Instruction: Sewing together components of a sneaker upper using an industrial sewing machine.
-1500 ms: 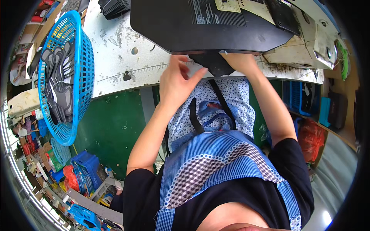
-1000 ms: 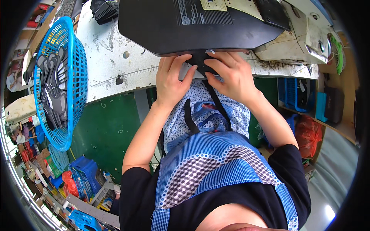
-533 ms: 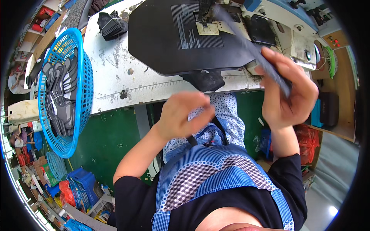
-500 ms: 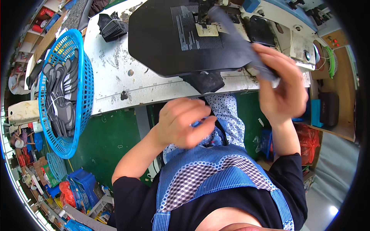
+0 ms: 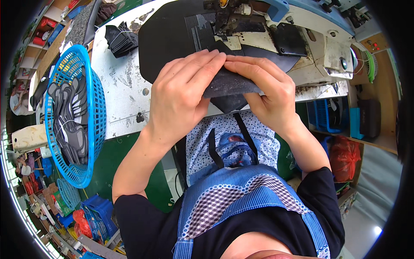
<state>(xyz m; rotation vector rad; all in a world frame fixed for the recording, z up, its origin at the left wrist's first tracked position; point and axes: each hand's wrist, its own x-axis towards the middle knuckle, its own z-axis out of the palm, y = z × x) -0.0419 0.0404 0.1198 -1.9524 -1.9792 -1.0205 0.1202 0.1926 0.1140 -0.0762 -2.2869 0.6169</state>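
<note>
My left hand [image 5: 181, 90] and my right hand [image 5: 267, 93] grip a dark grey piece of fabric [image 5: 228, 86] from either side, fingertips almost meeting on top of it and thumbs lower down. The piece is over the front part of a black plate [image 5: 161, 39] on the sewing machine [image 5: 323, 56], just below the needle area [image 5: 222, 23]. Another black piece [image 5: 228, 104] shows under my hands at the front edge of the white worktop [image 5: 120, 99]. A bundle of black pieces [image 5: 123, 41] lies on the worktop to the back left.
A blue basket [image 5: 98, 121] of dark cut pieces stands at the left end. A blue crate [image 5: 327, 121] and a red bag [image 5: 345, 159] are under the right side. A person [image 5: 19, 103] and cluttered shelves show at the far left.
My right hand has brought the grey piece down from the right to the centre. My left hand has moved up onto it, and both hands now grip it.
</note>
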